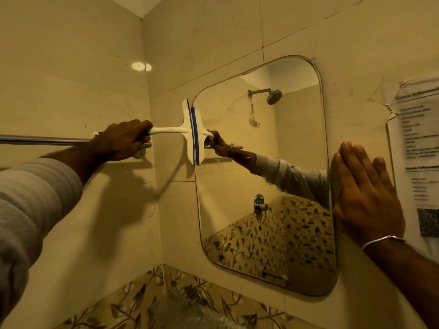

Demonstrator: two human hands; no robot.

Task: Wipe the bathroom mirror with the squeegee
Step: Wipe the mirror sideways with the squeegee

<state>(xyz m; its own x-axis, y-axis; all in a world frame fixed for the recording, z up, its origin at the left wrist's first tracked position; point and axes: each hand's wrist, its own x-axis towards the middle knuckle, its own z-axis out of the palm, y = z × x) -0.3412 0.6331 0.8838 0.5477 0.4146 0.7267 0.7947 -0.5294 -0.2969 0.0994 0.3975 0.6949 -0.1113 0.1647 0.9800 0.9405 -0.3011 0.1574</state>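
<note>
A rounded rectangular mirror (280, 186) hangs on the beige tiled wall to my right. My left hand (123, 138) grips the handle of a white squeegee (187, 131) with a blue rubber blade. The blade stands upright against the mirror's left edge, in its upper half. My right hand (365, 193) lies flat with straight fingers on the wall, touching the mirror's right edge. The mirror reflects my sleeve, my hand and the squeegee.
A chrome towel rail (42, 140) runs along the left wall behind my left hand. A printed paper notice (418, 148) is stuck to the wall right of the mirror. Leaf-patterned tiles (147, 302) cover the lower walls. The mirror reflects a shower head.
</note>
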